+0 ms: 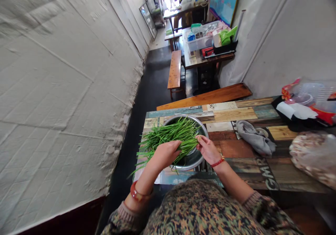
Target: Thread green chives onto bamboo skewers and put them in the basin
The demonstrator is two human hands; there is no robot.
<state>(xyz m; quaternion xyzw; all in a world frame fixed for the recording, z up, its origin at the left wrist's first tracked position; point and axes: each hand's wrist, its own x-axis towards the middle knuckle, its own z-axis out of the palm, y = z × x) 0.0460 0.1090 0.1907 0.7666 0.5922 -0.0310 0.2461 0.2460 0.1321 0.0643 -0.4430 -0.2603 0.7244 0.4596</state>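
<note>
Sorting seems underway: the left hand (166,153) has its grip closed round a bundle of long green chives (168,135) over the round steel bowl (193,159), while the right hand (207,148) pinches the stalk ends, so the next pull needs a gentle tug.

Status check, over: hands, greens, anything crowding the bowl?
Left hand gripping chive bunch. Right hand pinching its ends over metal bowl. Grey cloth lies clear, beside bowl.

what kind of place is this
Probably a small eatery's dining room: rows of tables with wooden benches, supply tubs on one, and hands sorting chives over a steel bowl.
</note>
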